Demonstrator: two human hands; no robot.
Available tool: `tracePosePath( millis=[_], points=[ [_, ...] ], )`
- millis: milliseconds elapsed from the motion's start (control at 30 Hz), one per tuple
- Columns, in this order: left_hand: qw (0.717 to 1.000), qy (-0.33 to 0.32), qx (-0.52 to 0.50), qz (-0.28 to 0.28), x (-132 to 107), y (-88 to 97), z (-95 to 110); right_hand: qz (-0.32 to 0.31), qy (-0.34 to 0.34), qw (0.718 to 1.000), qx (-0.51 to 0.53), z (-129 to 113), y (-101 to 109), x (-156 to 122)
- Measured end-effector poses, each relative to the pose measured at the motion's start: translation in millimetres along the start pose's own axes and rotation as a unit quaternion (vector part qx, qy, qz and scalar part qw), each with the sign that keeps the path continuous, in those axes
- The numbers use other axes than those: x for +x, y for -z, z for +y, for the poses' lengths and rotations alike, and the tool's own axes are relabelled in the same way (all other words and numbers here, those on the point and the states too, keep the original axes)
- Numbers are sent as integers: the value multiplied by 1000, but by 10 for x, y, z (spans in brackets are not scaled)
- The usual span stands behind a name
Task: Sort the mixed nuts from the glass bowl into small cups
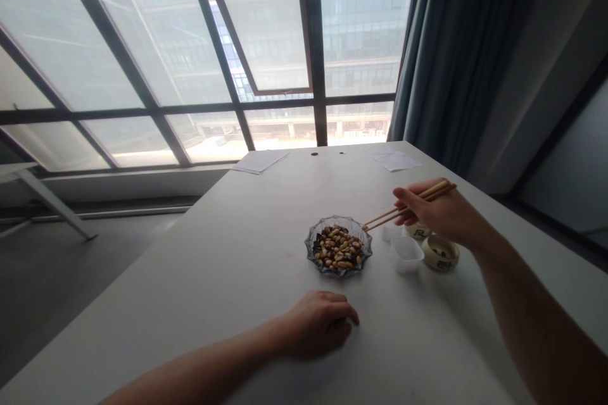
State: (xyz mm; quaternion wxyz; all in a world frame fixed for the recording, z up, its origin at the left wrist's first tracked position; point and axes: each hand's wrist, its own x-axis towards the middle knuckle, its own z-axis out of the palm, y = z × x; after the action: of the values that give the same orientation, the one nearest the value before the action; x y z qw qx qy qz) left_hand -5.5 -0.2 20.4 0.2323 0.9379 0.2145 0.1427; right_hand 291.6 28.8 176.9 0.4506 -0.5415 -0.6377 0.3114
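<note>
A scalloped glass dish (338,247) of mixed nuts and dark seeds sits mid-table. My right hand (439,209) grips a pair of wooden chopsticks (403,209), their tips hovering just at the dish's right rim. My left hand (320,323) rests on the table just in front of the dish, fingers curled loosely under, with nothing visible in them. To the right of the dish stand a small clear plastic cup (406,254) and a cream ceramic cup (441,252) with something dark inside; another small cup is partly hidden under my right hand.
The white table (213,278) carries sheets of paper at the far left (260,161) and far right (396,160). Large windows lie beyond, a dark curtain (451,57) hangs at the right, and another table's leg (52,202) stands at left.
</note>
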Motion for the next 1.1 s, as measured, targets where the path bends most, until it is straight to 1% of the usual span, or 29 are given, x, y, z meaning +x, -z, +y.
tracePosePath(
  millis=[133,200,267,433,800,900,1000,1033,1100],
  points=[
    [1000,1,2,0,0,-9,-4,17,-35,996,-84,-74,274,-130],
    [1000,2,4,0,1,-13,-8,10,-53,992,-113,-85,345,-175],
    [1000,1,6,-1,2,-15,-12,1,-69,990,-126,-97,369,-195],
    [1000,0,6,-1,1,-16,-19,-10,-97,987,-125,-124,346,-171],
    [1000,2,2,4,1,-19,-10,10,-100,988,-115,-121,376,-171],
    [1000,2,1,5,-2,-17,-9,33,-87,989,-113,-127,373,-170],
    [1000,1,-1,6,-2,-13,-9,68,-55,991,-99,-145,318,-164],
    [1000,0,-1,6,-2,-12,-8,69,-41,993,-90,-153,283,-161],
    [1000,-1,-1,5,0,-11,-8,49,-15,996,-68,-169,185,-154]
  ],
)
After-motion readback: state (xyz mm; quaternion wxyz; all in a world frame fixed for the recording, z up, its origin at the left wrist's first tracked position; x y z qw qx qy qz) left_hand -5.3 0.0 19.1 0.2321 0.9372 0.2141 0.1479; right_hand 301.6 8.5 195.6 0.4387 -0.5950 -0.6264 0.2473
